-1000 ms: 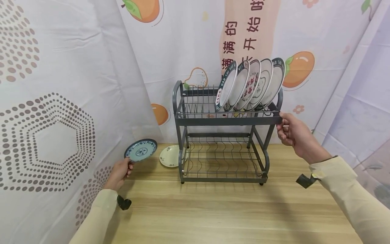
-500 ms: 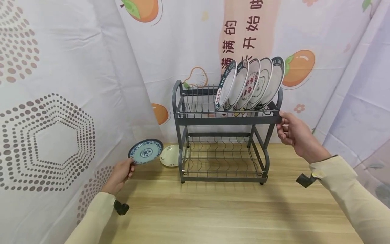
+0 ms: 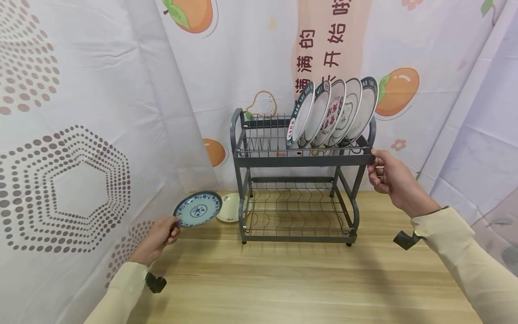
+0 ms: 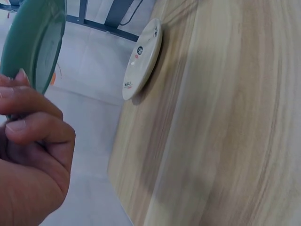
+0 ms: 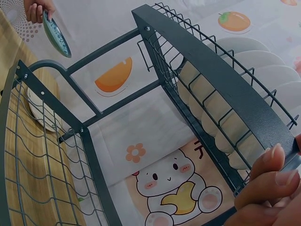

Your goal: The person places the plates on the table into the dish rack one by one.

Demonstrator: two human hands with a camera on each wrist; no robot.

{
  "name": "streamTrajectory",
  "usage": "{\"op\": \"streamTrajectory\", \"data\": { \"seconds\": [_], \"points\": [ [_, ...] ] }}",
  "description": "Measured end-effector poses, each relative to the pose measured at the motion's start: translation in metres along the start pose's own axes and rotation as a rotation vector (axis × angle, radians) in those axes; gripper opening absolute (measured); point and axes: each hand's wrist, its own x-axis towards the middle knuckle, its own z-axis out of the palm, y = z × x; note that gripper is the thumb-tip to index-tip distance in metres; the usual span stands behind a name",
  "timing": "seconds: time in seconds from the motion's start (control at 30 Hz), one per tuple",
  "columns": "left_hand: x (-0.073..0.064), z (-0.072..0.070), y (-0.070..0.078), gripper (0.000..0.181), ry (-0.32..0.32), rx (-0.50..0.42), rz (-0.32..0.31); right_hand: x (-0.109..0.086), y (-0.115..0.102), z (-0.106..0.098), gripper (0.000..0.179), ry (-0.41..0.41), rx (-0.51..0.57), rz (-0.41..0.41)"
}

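Observation:
My left hand (image 3: 159, 237) pinches the near-left rim of a blue-patterned plate (image 3: 198, 209), holding it tilted above the table, left of the rack. In the left wrist view that plate's green underside (image 4: 35, 40) shows above my fingers. A cream plate (image 3: 229, 209) lies on the table behind it, partly hidden by the held plate and the rack's leg. My right hand (image 3: 391, 180) grips the right front corner of the upper tier of a grey two-tier dish rack (image 3: 303, 160). Several white plates with green rims (image 3: 301, 114) stand leaning in the upper tier's right half.
The rack's lower tier (image 3: 299, 211) is a wavy wire shelf near the tabletop. A wooden table (image 3: 283, 279) spreads in front. Printed curtains (image 3: 243, 58) hang close behind the rack and along the left side.
My left hand has carried the blue-patterned plate a little to the right, and the plate now overlaps the cream plate in view. The right hand stays on the rack corner.

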Motion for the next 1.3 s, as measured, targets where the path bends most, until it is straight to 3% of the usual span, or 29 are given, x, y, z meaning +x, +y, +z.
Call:
{"op": "streamTrajectory", "data": {
  "seconds": [0.33, 0.63, 1.03, 1.3],
  "points": [
    [-0.007, -0.003, -0.002, 0.034, -0.125, 0.048, 0.043, -0.001, 0.001, 0.0, 0.043, 0.003, 0.007, -0.002],
    [-0.009, 0.001, -0.005, 0.032, -0.17, 0.049, 0.061, 0.0, 0.003, -0.001, 0.044, 0.0, 0.005, 0.006],
    [-0.012, 0.017, -0.001, 0.04, -0.254, 0.078, 0.105, 0.001, 0.001, 0.0, 0.044, -0.004, 0.007, -0.003],
    [-0.015, 0.033, 0.001, 0.04, -0.261, 0.09, 0.095, 0.0, -0.002, 0.001, 0.043, -0.003, 0.028, 0.008]
  ]
}}
